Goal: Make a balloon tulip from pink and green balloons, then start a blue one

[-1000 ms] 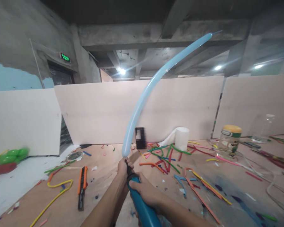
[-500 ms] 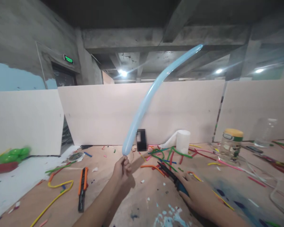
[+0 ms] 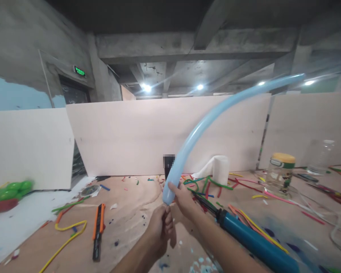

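Note:
A long, inflated light-blue modelling balloon [image 3: 200,127] rises from my hands and curves up to the right. Its lower end is pinched in the closed fingers of my left hand [image 3: 161,223]. Just above, my right hand [image 3: 184,199] is wrapped round the thick bottom part of the balloon, thumb on the near side; its other fingers are mostly hidden behind. Beneath my right forearm lies a blue hand pump [image 3: 252,239] with a black end, untouched by my fingers.
An orange and black box cutter [image 3: 98,231] lies at left, near a yellow uninflated balloon [image 3: 64,244]. Uninflated balloons and scraps litter the table [image 3: 130,227]. A white paper roll [image 3: 221,170] and a yellow-lidded jar [image 3: 280,172] stand at the back right. White boards [image 3: 159,132] close off the far side.
My right hand has let go of the pump and taken hold of the balloon near its base. My left hand has shifted right and nearer, and the balloon leans further right.

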Demonstrator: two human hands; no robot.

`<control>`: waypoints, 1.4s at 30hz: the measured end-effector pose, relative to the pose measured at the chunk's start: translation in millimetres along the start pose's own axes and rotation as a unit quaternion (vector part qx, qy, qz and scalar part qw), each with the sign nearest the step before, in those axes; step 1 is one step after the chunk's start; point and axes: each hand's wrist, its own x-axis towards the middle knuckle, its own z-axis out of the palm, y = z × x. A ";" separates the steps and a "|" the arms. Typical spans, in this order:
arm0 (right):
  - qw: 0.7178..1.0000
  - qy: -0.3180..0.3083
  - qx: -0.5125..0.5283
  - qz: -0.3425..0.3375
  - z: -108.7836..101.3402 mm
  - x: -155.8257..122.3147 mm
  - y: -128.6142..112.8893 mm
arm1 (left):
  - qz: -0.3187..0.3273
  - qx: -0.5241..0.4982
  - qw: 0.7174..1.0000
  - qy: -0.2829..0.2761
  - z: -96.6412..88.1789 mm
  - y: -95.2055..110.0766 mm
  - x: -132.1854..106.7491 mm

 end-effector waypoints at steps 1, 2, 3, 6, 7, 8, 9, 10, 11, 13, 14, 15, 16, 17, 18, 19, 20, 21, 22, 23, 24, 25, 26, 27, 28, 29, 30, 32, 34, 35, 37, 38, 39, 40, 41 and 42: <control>1.000 0.001 -0.002 -0.001 -0.8 2.1 5.0 | -0.006 0.004 1.000 -0.002 -0.8 0.1 0.2; 1.000 0.002 -0.003 -0.002 -2.5 3.4 9.2 | -0.011 0.007 1.000 -0.004 -1.3 0.3 0.4; 1.000 0.003 -0.004 -0.005 -4.6 4.2 12.7 | -0.014 0.009 1.000 -0.005 -1.7 0.4 0.5; 1.000 0.008 -0.006 -0.008 -9.8 5.3 19.0 | -0.023 0.009 1.000 -0.011 -2.5 -0.2 0.2; 1.000 0.009 -0.008 -0.009 -10.6 5.5 20.3 | -0.027 0.008 1.000 -0.014 -3.1 -0.6 0.1; 1.000 0.010 -0.009 -0.009 -11.0 5.7 21.3 | -0.031 0.006 0.999 -0.015 -3.8 -1.0 0.1; 1.000 0.010 -0.011 -0.010 -11.0 5.8 22.0 | -0.034 0.002 0.999 -0.016 -4.6 -1.4 0.1; 1.000 0.010 -0.013 -0.012 -10.7 5.7 22.5 | -0.037 -0.004 0.999 -0.016 -5.4 -1.6 0.1; 1.000 0.009 -0.015 -0.014 -10.2 5.4 22.8 | -0.039 -0.010 0.999 -0.016 -6.1 -1.7 0.0; 1.000 0.007 -0.019 -0.017 -9.1 4.1 22.4 | -0.041 -0.023 0.999 -0.012 -6.7 -1.5 -0.2; 1.000 0.006 -0.021 -0.017 -8.4 3.2 21.8 | -0.042 -0.027 0.999 -0.008 -6.6 -1.2 -0.5; 1.000 0.005 -0.023 -0.017 -7.7 2.2 21.1 | -0.043 -0.031 0.999 -0.004 -6.1 -0.9 -1.0; 1.000 0.004 -0.024 -0.017 -6.9 1.3 20.3 | -0.044 -0.034 0.998 0.001 -5.5 -0.6 -1.6; 1.000 0.003 -0.024 -0.016 -6.3 0.6 19.6 | -0.046 -0.036 0.998 0.005 -4.9 -0.2 -2.2; 1.000 0.001 -0.024 -0.017 -5.8 0.1 19.2 | -0.046 -0.036 0.998 0.006 -4.2 0.1 -2.8; 1.000 -0.001 -0.023 -0.019 -5.5 0.0 19.1 | -0.046 -0.036 0.998 0.007 -3.7 0.3 -3.4; 1.000 -0.002 -0.023 -0.021 -5.5 0.3 19.6 | -0.046 -0.034 0.998 0.008 -3.4 0.6 -4.0; 0.999 -0.003 -0.024 -0.024 -5.6 0.9 20.4 | -0.047 -0.032 0.998 0.008 -3.2 0.8 -4.4; 0.999 -0.003 -0.025 -0.028 -5.9 1.7 21.5 | -0.047 -0.031 0.998 0.008 -3.0 1.0 -4.7; 0.999 -0.002 -0.027 -0.031 -6.4 2.5 22.7 | -0.048 -0.030 0.998 0.009 -2.9 1.2 -4.9; 0.999 -0.002 -0.028 -0.034 -6.8 3.1 23.9 | -0.049 -0.030 0.998 0.010 -2.7 1.3 -5.1; 0.999 -0.002 -0.030 -0.037 -7.2 3.6 24.9 | -0.049 -0.031 0.998 0.011 -2.5 1.5 -5.2; 0.999 -0.004 -0.030 -0.038 -7.4 3.9 25.7 | -0.048 -0.031 0.998 0.012 -2.3 1.5 -5.4; 0.999 -0.006 -0.030 -0.039 -7.5 3.9 26.2 | -0.046 -0.031 0.998 0.013 -2.1 1.5 -5.5; 0.999 -0.007 -0.029 -0.040 -7.4 3.7 26.4 | -0.046 -0.030 0.998 0.013 -2.0 1.4 -5.6; 0.999 -0.008 -0.029 -0.040 -7.2 3.6 26.6 | -0.045 -0.030 0.998 0.012 -2.0 1.2 -5.7; 0.999 -0.007 -0.029 -0.041 -6.9 3.4 26.7 | -0.045 -0.029 0.998 0.011 -2.0 0.9 -5.8; 0.999 -0.002 -0.031 -0.042 -6.3 3.5 27.2 | -0.046 -0.031 0.998 0.009 -2.2 0.4 -5.9; 0.999 0.001 -0.032 -0.041 -5.8 4.1 28.1 | -0.046 -0.034 0.998 0.010 -2.3 0.1 -5.8; 0.999 0.002 -0.032 -0.040 -5.6 4.5 28.6 | -0.047 -0.034 0.998 0.012 -2.4 0.0 -5.7; 0.999 0.003 -0.031 -0.041 -5.2 5.0 29.5 | -0.048 -0.032 0.998 0.018 -2.4 -0.1 -5.5; 0.999 0.006 -0.031 -0.042 -5.0 5.0 29.6 | -0.047 -0.030 0.998 0.020 -2.4 -0.2 -5.4; 0.998 0.009 -0.032 -0.044 -4.7 4.9 29.5 | -0.044 -0.029 0.998 0.018 -2.5 -0.3 -5.3; 0.998 0.012 -0.033 -0.046 -4.5 4.6 29.2 | -0.042 -0.029 0.999 0.014 -2.6 -0.5 -5.2; 0.998 0.015 -0.034 -0.047 -4.2 4.1 28.8 | -0.040 -0.031 0.999 0.008 -2.8 -0.8 -5.2; 0.998 0.017 -0.036 -0.049 -3.9 3.6 28.2 | -0.040 -0.033 0.999 0.003 -3.1 -1.1 -5.1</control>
